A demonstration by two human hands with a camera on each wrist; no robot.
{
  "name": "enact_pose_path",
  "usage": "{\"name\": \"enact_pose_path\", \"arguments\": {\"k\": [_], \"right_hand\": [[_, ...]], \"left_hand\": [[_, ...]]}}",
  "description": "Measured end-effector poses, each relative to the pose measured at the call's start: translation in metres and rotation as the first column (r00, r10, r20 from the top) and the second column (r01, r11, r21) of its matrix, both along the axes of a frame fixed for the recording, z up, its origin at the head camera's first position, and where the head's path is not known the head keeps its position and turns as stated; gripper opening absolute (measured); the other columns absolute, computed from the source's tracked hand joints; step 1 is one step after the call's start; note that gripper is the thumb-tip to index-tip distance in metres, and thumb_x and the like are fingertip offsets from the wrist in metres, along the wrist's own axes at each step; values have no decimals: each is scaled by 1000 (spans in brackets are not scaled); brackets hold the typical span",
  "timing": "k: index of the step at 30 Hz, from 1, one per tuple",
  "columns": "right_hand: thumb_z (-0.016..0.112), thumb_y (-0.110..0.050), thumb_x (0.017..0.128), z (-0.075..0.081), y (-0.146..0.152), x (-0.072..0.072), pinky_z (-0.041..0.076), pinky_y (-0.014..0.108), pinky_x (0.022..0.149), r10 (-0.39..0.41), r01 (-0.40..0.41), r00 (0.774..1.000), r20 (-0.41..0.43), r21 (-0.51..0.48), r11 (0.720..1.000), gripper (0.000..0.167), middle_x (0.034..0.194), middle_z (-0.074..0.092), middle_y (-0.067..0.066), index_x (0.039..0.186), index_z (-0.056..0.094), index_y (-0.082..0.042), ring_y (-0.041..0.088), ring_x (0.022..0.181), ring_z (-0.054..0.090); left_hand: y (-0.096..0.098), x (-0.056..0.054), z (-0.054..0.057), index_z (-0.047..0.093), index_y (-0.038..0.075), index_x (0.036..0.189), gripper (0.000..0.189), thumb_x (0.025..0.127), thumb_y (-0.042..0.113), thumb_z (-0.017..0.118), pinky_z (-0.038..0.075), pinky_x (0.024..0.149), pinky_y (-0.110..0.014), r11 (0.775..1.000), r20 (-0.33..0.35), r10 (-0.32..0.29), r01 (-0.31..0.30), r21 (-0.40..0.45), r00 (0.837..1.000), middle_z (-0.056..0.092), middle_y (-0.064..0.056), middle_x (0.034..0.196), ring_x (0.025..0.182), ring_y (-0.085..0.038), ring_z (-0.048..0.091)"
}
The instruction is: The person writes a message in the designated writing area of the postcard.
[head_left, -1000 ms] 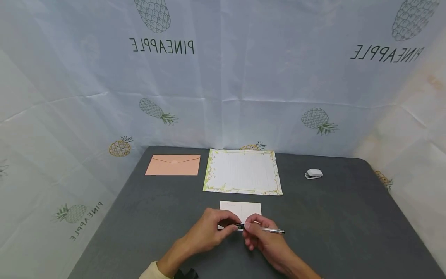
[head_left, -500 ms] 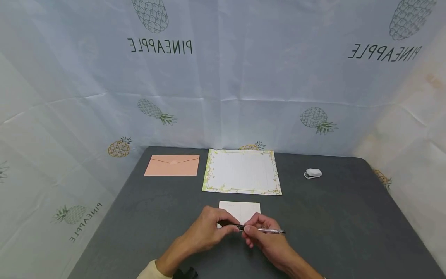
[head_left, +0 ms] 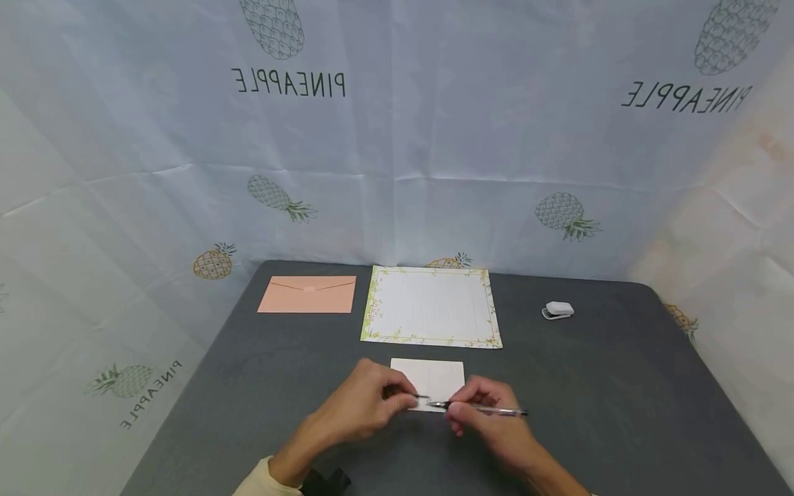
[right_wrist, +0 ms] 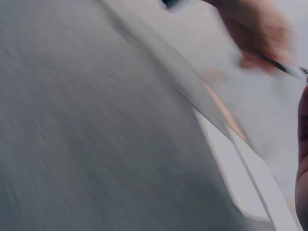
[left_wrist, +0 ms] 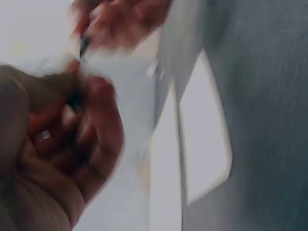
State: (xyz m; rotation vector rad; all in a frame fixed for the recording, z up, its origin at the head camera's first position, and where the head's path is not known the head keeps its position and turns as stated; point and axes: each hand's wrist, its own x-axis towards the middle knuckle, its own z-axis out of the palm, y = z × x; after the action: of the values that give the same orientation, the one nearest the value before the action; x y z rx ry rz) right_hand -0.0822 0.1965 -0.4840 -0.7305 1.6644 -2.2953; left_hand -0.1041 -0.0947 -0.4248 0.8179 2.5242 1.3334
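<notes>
A: Where's the pen (head_left: 496,411), and how does it lie?
B: Low in the frame, right of centre. Its long axis runs nearly level across the picture: nib to the left, overlapping the bottom edge of the small white card (head_left: 428,374), barrel end to the right and slightly lower.
A: Which hand has it?
B: The right hand (head_left: 493,417), thumb and fingers closed around the barrel near the nib. That forearm slants up from the lower right.
A: And the left hand (head_left: 369,403)?
B: It comes up from the lower left, out of a cream sleeve (head_left: 267,479), fingers bent, thumb meeting fingertip. They pinch a small dark piece (head_left: 423,396), thin end toward the right, just beside the nib; it looks like a cap, mostly hidden by the fingers.
A: Resting on the surface (head_left: 279,358)?
B: No, both wrist views show the hands raised above it, though those pictures are blurred.
</notes>
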Motion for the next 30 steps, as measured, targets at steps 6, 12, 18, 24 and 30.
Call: {"name": "enact_pose_path", "arguments": {"k": [6, 12, 18, 24, 30], "right_hand": [[44, 21, 105, 8, 46, -3, 62, 17, 73, -60, 61, 998, 18, -102, 993, 40, 98, 81, -2, 106, 70, -10, 4, 85, 74], [43, 16, 108, 15, 54, -4, 61, 18, 72, -33, 36, 998, 51, -52, 998, 39, 98, 80, -4, 110, 69, -13, 4, 83, 73], [42, 16, 108, 16, 53, -3, 61, 19, 71, -39, 44, 997, 61, -74, 996, 37, 96, 79, -3, 112, 67, -11, 4, 84, 72], [44, 14, 108, 17, 51, -4, 61, 20, 70, -63, 67, 995, 72, -51, 996, 35, 95, 78, -4, 112, 67, -12, 4, 83, 72], [44, 12, 109, 18, 50, -6, 61, 20, 70, -66, 71, 992, 104, -41, 997, 33, 95, 77, -4, 113, 66, -12, 4, 83, 72]], "left_hand": [[-48, -8, 8, 84, 12, 103, 5, 99, 13, 82, 61, 67, -25, 977, 49, 214, -214, 8, 976, 80, -2, 86, 76, -21, 77], [-59, -9, 5, 85, 19, 108, 10, 99, 17, 82, 64, 77, -27, 977, 12, 212, -212, 6, 977, 82, 3, 98, 87, -19, 79], [-60, -8, -1, 86, 24, 103, 11, 96, 15, 86, 64, 83, -30, 968, -40, 250, -250, 20, 967, 78, 11, 99, 88, -8, 74], [-58, -12, -7, 87, 25, 102, 15, 95, 12, 87, 61, 82, -29, 930, 9, 367, -368, 21, 930, 79, 12, 98, 89, -7, 71], [-56, -18, -15, 87, 13, 106, 11, 95, 12, 86, 56, 74, -26, 892, 67, 449, -452, 31, 891, 82, 5, 97, 84, -11, 69]]}}
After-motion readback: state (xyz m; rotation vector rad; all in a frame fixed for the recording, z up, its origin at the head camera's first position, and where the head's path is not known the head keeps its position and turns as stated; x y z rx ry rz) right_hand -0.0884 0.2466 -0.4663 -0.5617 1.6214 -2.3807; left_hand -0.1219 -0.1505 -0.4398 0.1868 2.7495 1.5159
